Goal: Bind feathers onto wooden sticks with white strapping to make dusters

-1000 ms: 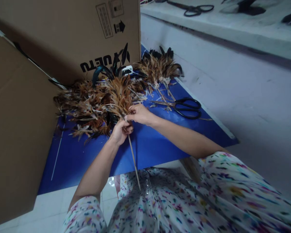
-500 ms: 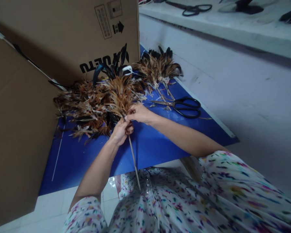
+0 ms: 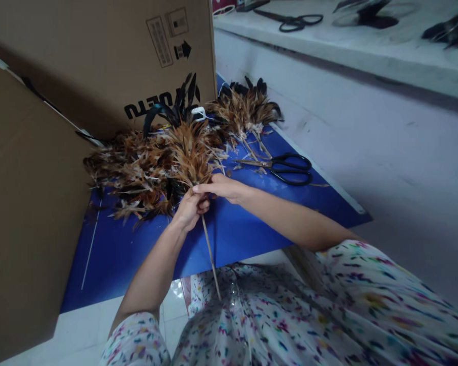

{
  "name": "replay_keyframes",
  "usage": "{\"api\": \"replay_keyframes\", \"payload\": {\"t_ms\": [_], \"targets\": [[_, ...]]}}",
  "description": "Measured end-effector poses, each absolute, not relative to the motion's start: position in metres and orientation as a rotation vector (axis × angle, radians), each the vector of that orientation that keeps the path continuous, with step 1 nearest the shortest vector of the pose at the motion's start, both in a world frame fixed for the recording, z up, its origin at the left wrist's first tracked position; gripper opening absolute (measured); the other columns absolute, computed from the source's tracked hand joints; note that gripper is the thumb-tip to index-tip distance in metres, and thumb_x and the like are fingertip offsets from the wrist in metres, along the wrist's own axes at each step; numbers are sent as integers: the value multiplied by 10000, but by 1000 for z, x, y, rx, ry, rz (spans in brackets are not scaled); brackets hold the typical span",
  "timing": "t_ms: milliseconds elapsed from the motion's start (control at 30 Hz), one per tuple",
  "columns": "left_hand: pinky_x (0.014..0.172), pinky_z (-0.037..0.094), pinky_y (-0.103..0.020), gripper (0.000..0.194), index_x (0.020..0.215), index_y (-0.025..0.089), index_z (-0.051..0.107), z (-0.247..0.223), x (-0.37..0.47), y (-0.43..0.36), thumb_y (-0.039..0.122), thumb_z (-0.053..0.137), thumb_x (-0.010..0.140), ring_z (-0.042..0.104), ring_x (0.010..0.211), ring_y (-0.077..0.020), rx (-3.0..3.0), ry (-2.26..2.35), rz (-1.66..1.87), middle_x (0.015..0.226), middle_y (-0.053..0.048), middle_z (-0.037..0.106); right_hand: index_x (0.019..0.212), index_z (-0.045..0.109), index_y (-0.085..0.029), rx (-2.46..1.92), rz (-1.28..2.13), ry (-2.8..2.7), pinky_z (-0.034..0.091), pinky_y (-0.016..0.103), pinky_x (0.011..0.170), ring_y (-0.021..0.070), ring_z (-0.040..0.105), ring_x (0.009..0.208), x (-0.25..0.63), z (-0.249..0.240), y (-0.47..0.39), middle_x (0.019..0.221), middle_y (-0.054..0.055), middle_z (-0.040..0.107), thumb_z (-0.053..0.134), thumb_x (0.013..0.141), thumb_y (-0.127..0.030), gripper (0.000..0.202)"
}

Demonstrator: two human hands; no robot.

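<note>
My left hand [image 3: 190, 209] is closed around the thin stick [image 3: 210, 254] of a feather duster [image 3: 191, 150], just below its brown feathers. The stick slants down toward my lap, and long black feathers stand at the duster's top. At the base of the feathers my right hand [image 3: 223, 188] presses in from the right, its thumb lying over the left thumb and its other fingers partly hidden behind. A loose pile of brown feathers [image 3: 137, 168] lies to the left. Black-handled scissors [image 3: 278, 168] rest on the blue tabletop [image 3: 244, 229], right of my hands.
Large cardboard boxes [image 3: 99, 61] wall off the back and left. Behind the scissors lies another feather bundle [image 3: 244, 109] with sticks, near a white plastic piece [image 3: 199, 113]. A pale ledge [image 3: 339, 48] on the right carries a second pair of scissors [image 3: 295, 23] and dark items.
My right hand has shifted slightly down, and its thumb now stretches left across the left thumb. My left hand keeps its hold on the stick. The view has tilted a little.
</note>
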State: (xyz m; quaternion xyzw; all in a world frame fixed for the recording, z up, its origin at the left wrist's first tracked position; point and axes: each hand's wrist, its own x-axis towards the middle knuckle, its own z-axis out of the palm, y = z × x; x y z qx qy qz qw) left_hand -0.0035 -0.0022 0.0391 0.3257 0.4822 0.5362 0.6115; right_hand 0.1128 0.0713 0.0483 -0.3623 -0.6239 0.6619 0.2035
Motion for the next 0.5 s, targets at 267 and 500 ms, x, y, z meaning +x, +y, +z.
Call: {"api": "replay_keyframes", "payload": {"t_ms": [267,500], "targets": [[415,160,-155,299,675,165,407,43,-1,-4,234,698,672,289,444,-14,733,1098,1218,586,66,345,777,655,-127,-899,1849,-1646,456,232,622,106,567,673,96,49,74,716,7,663,791,581,-306,298],[413,143,-146,309,722,170,420,38,-4,-2,248,716,686,257,439,-5,729,1023,1197,617,65,373,636,597,-124,-863,2083,-1616,454,240,601,109,549,604,111,59,78,592,-6,595,618,565,-102,77]]}}
